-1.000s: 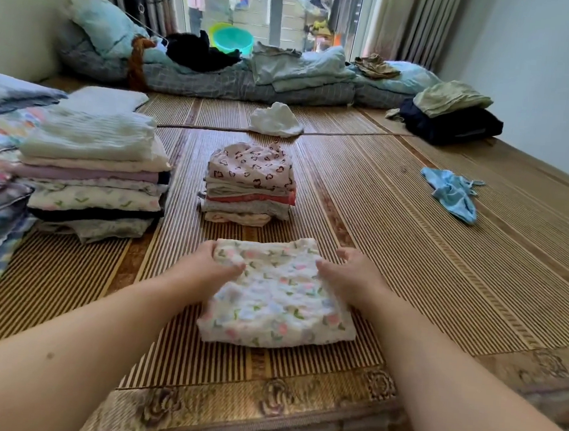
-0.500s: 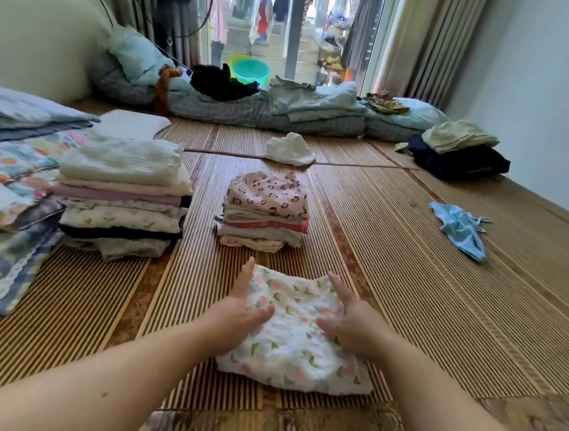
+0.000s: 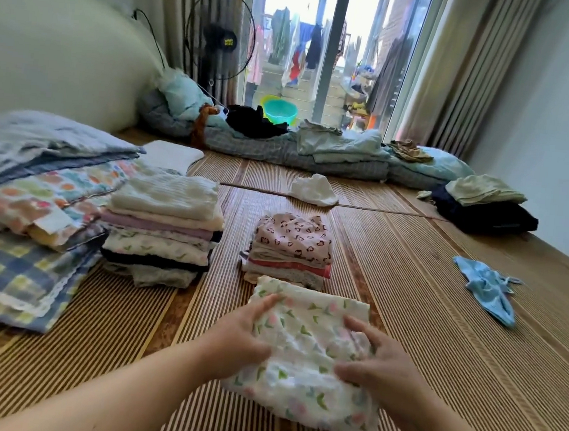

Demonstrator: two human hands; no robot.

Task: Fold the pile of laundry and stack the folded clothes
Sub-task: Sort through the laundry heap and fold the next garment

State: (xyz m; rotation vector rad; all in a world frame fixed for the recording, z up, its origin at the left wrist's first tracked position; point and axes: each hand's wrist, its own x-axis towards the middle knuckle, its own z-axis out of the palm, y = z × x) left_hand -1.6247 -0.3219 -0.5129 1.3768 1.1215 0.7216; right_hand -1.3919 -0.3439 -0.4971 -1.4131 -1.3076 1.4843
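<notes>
A folded white cloth with a small flower print (image 3: pixel 302 351) lies on the bamboo mat (image 3: pixel 436 349) right in front of me. My left hand (image 3: pixel 241 335) grips its left edge and my right hand (image 3: pixel 376 364) grips its right side, fingers curled over the fabric. Just beyond it stands a small stack of folded clothes (image 3: pixel 290 250) topped by a pink heart-print piece. To the left stands a taller stack of folded clothes (image 3: pixel 161 228) with a white ribbed piece on top. A loose blue garment (image 3: pixel 486 291) lies at the right and a loose white garment (image 3: pixel 313 190) further back.
Folded quilts and a checked blanket (image 3: pixel 21 261) fill the left side. Bedding and pillows (image 3: pixel 316 149) line the far edge by the window, with a standing fan (image 3: pixel 219 37) behind. A dark pile with a pale green cloth (image 3: pixel 483 205) sits at the far right by the wall.
The view has tilted up and to the left. Both hands have shifted from pressing flat on the flower-print cloth to gripping its sides, and its far edge now reaches the small stack.
</notes>
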